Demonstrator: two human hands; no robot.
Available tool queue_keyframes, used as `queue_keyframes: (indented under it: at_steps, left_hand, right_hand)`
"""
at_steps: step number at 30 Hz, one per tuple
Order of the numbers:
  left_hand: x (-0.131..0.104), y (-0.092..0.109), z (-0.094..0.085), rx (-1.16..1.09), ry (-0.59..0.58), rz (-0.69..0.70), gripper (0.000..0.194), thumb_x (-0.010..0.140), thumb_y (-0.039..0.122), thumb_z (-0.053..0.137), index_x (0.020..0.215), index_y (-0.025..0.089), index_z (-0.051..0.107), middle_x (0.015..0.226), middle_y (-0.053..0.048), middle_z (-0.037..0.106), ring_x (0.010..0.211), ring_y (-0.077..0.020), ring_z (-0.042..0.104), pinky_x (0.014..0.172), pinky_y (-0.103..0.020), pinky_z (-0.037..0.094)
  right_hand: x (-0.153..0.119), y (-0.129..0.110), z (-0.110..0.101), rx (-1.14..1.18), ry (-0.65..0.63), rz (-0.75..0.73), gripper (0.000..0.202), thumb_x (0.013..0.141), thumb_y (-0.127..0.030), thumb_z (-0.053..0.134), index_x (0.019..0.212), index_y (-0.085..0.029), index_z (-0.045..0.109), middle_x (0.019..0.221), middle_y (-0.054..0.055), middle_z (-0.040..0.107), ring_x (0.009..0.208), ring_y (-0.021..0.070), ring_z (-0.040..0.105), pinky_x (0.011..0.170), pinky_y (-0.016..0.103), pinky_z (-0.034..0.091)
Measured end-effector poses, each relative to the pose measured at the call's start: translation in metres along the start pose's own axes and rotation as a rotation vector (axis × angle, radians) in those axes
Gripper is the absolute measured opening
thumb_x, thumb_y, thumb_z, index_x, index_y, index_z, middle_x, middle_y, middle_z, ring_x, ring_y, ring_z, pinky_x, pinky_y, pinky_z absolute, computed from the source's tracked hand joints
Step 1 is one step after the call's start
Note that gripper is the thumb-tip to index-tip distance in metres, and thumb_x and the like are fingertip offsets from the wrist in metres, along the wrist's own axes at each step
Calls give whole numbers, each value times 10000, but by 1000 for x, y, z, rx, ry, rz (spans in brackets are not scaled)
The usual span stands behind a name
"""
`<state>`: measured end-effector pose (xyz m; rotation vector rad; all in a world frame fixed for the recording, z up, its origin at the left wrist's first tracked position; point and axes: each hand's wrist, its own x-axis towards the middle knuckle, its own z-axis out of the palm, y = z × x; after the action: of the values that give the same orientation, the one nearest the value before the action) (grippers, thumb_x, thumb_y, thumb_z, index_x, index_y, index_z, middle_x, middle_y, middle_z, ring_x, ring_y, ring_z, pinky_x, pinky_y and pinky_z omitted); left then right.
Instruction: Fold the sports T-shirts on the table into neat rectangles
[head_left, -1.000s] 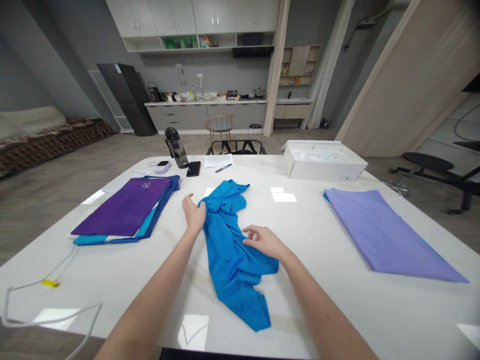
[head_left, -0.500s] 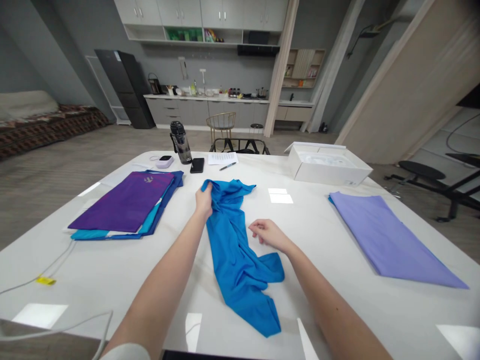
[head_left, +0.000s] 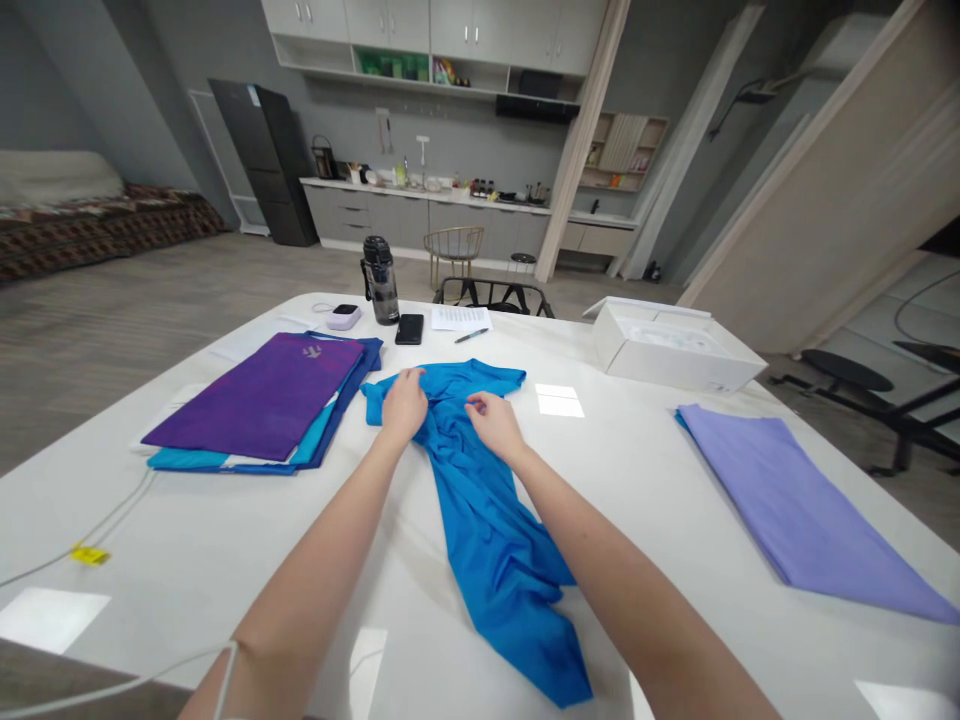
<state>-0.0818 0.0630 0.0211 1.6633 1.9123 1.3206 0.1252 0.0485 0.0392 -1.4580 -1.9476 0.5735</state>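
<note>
A crumpled blue T-shirt [head_left: 487,520] lies lengthwise on the white table in front of me, its upper part spread sideways and its lower end twisted toward me. Near its top left, my left hand [head_left: 405,408] is closed on the fabric, with a flap of cloth sticking out to its left. My right hand [head_left: 495,425] has its fingers pinched together at the shirt's upper middle, a short way right of the left hand. The cloth under both palms is hidden.
On the left sits a stack of folded shirts, purple on top [head_left: 259,400]. A folded lavender garment [head_left: 802,500] lies at right. Toward the back stand a dark bottle [head_left: 381,285], a phone [head_left: 409,329], a pen [head_left: 472,335] and a white box [head_left: 675,350]. A cable [head_left: 112,520] crosses the left side.
My right hand has moved from beside the shirt up onto its upper part. The top of the shirt is spread wider, with cloth showing left of my left hand. My view has shifted slightly.
</note>
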Motion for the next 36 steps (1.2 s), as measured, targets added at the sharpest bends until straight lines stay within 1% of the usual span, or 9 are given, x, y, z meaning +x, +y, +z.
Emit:
queue_keyframes:
  at_steps: [2,5,9,13,18,21,28,32,36]
  left_hand:
    - [-1,-5,10,-15,-144,-42,246,900,163,512,1110,166,640,1299,-210,615,1298,-362,552,1169,-534,321]
    - [0,-21,16,-108,-133,-99,188,905,183,541,1049,167,662,1279,-199,654,1365,-337,508,1223,-514,224]
    - [1,-37,12,-348,-105,-151,168,876,179,609,1024,196,685,1267,-157,686,1389,-301,499,1250,-447,176]
    - [-2,-41,14,-407,-90,-141,180,853,216,673,1031,205,690,1314,-159,667,1435,-302,446,1256,-432,163]
    - [-5,-47,23,-117,-156,-10,224,913,320,608,1083,195,680,1421,-163,602,1462,-299,405,1255,-473,142]
    - [-4,-51,25,0,-180,43,307,924,383,592,1144,188,681,1466,-173,563,1466,-311,399,1252,-484,145]
    - [-4,-49,26,271,-294,78,619,920,592,529,1391,194,587,1585,-159,424,1525,-312,282,1256,-484,111]
    - [-5,-43,23,410,-341,95,670,938,618,468,1473,217,513,1628,-133,352,1537,-305,252,1250,-503,129]
    - [-7,-34,24,454,-378,67,722,924,652,464,1490,205,495,1633,-160,329,1537,-337,241,1238,-560,114]
  right_hand:
    - [16,-13,22,-20,-52,64,371,959,-341,569,1264,-151,660,1064,103,742,1015,234,681,934,328,490]
    - [32,-24,46,-157,-167,116,485,989,-379,527,1435,-188,528,1216,143,703,1081,276,671,926,384,499]
    - [40,-23,53,-303,-249,35,320,963,-280,534,1250,-257,675,1184,130,717,1064,321,678,905,441,495]
    - [44,-5,37,-255,-206,-10,251,952,-273,543,1115,-252,733,1078,91,747,1039,283,684,899,388,495]
    - [42,43,-14,67,-98,-3,232,906,-277,547,1050,-202,712,787,18,728,760,188,685,777,299,519]
    - [27,86,-67,149,-29,-19,262,906,-304,483,1078,-211,658,854,12,722,660,162,652,725,303,525]
    - [-47,195,-188,-56,217,142,259,889,-360,502,1044,-203,638,943,88,740,850,232,694,818,359,524]
    - [-88,232,-220,-293,219,330,307,914,-313,468,1109,-182,665,1012,139,752,914,272,704,849,385,506]
    - [-107,235,-230,-624,106,548,369,922,-235,452,1199,-179,690,1067,190,741,998,335,694,840,424,488]
